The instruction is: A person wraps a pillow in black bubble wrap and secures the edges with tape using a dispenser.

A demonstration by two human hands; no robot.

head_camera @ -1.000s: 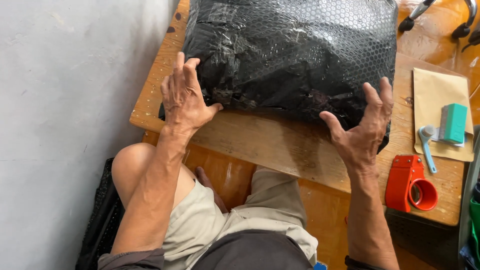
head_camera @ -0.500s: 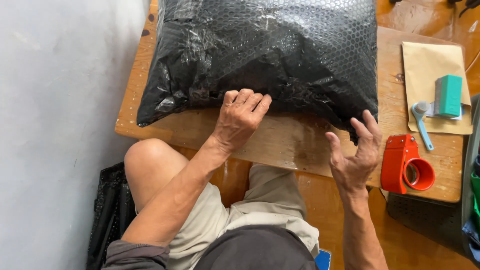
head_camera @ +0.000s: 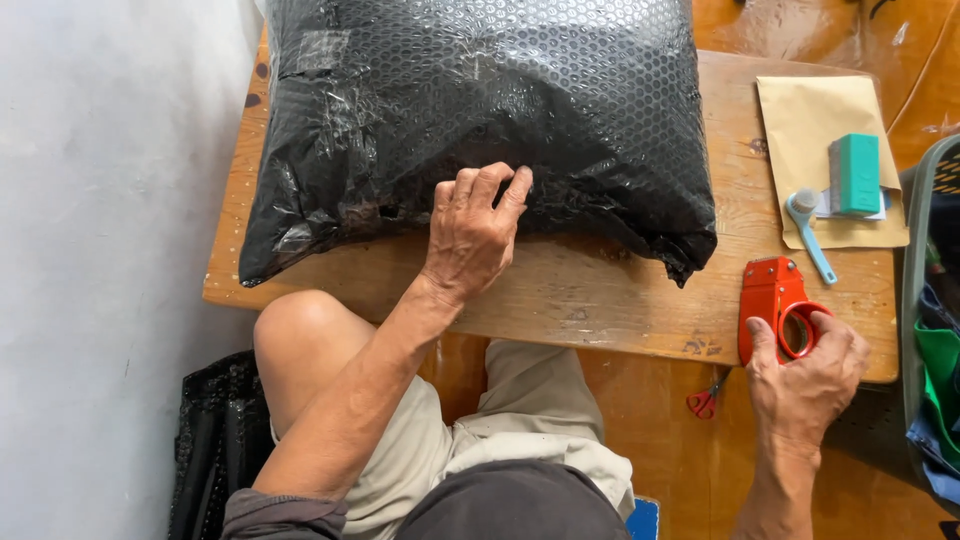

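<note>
A person's left hand (head_camera: 472, 235) presses flat, fingers together, on the near edge of a black bubble-wrapped parcel (head_camera: 480, 120) lying on a worn wooden table (head_camera: 600, 300). Their right hand (head_camera: 808, 375) closes around a red tape dispenser (head_camera: 775, 305) at the table's near right corner. Sealing seems underway; taping needs the flap held down. A grey wall (head_camera: 100, 250) stands left.

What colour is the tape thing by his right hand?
The tape dispenser is bright orange-red; the head view shows it under the right hand.
</note>
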